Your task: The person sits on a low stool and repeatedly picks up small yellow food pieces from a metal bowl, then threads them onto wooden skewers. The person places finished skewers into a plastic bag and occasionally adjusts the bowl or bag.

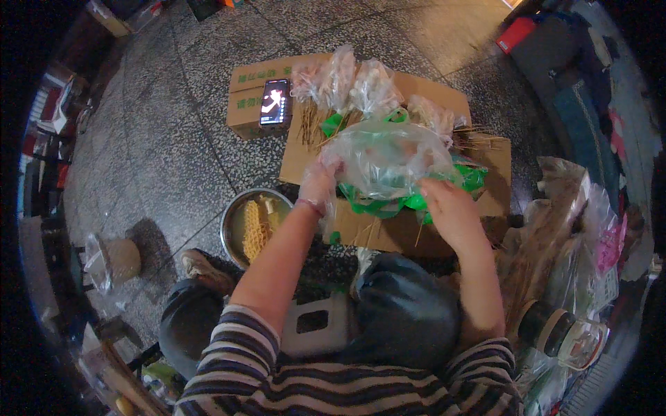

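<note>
My left hand [320,179], in a thin clear plastic glove, is at the left edge of a clear plastic bag [390,156]. At the bag's lower right edge is my bare right hand [442,200], its fingers bent against the film; their exact hold is unclear. Green plastic bags [471,178] lie beneath the clear one, on flattened cardboard [359,229]. Behind it stand several knotted clear bags [375,86] with pale contents. Thin sticks [311,125] lie beside them. To the left a steel bowl [225,229] holds yellow, lattice-like food [255,229] in liquid.
A lit smartphone [274,102] leans on a cardboard flap at the back left. A light plastic stool [322,330] is between my legs. Large clear bags with long sticks [541,234] and a dark jar-like container [546,327] are at the right. A small pale container [122,260] stands left.
</note>
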Demonstrator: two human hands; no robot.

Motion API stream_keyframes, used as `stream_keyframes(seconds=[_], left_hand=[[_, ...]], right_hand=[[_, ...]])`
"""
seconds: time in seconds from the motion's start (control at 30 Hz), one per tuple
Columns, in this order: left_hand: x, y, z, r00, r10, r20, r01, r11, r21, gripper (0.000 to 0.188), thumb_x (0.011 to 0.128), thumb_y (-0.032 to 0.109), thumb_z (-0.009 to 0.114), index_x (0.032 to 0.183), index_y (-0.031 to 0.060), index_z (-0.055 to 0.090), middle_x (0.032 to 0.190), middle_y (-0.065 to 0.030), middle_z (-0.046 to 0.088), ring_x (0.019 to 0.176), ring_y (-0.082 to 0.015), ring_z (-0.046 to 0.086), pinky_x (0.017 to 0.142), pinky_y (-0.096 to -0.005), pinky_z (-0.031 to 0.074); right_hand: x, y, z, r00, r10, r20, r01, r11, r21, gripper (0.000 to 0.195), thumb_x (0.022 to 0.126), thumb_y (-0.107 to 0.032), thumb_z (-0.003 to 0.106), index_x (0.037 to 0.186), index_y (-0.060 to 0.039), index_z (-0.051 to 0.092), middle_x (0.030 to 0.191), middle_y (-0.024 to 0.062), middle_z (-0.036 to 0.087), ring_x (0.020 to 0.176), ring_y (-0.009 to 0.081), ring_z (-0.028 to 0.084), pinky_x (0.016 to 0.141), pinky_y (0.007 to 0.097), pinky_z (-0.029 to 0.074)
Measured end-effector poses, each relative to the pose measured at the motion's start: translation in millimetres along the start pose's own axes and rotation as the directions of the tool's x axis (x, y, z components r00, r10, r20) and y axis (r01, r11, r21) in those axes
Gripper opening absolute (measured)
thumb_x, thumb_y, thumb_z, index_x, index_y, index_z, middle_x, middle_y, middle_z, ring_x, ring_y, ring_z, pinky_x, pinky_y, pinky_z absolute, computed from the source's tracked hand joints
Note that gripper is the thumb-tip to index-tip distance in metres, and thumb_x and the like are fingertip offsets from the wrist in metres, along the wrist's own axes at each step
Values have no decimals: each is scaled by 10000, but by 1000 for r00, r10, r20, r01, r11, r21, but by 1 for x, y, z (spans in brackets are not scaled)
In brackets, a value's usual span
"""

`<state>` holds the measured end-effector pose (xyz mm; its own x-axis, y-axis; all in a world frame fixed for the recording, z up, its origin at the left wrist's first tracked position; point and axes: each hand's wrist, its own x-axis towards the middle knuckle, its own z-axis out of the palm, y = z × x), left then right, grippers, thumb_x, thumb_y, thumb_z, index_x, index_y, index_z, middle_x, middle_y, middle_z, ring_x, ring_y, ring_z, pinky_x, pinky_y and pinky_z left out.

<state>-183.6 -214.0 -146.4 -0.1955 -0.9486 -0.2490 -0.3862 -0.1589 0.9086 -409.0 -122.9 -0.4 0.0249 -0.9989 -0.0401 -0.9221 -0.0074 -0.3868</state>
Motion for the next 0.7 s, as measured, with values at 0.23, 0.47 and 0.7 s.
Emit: stream_keyframes(seconds=[0.23, 0.47, 0.7], left_hand=[[29, 0, -24, 983, 154, 105, -175, 577, 798, 227, 824, 223, 489, 1008, 140, 594, 946, -147, 603, 799, -316, 596, 666, -390, 482], [43, 17, -35, 978, 207, -27, -200, 967, 154, 217, 842, 224, 465, 966, 77, 565, 911, -127, 574, 811, -272, 559, 730, -338, 450], [50, -42, -17, 997, 32, -65, -39, 994, -104, 285, 830, 269, 490, 981, 53, 597, 866, -163, 612, 799, -312, 585, 712, -390, 460]], right_hand=[[43, 7, 33, 940, 252, 229, -147, 908, -393, 174, 825, -153, 433, 863, -49, 567, 835, 180, 609, 792, 359, 602, 663, 469, 466], [55, -2, 51, 954, 151, 259, -52, 934, -354, 205, 804, -140, 448, 870, -29, 608, 866, 183, 624, 791, 349, 615, 678, 461, 481], [101, 19, 65, 920, 347, 181, -214, 833, -510, 234, 809, -118, 473, 901, -62, 680, 941, 117, 655, 861, 263, 642, 643, 405, 519]])
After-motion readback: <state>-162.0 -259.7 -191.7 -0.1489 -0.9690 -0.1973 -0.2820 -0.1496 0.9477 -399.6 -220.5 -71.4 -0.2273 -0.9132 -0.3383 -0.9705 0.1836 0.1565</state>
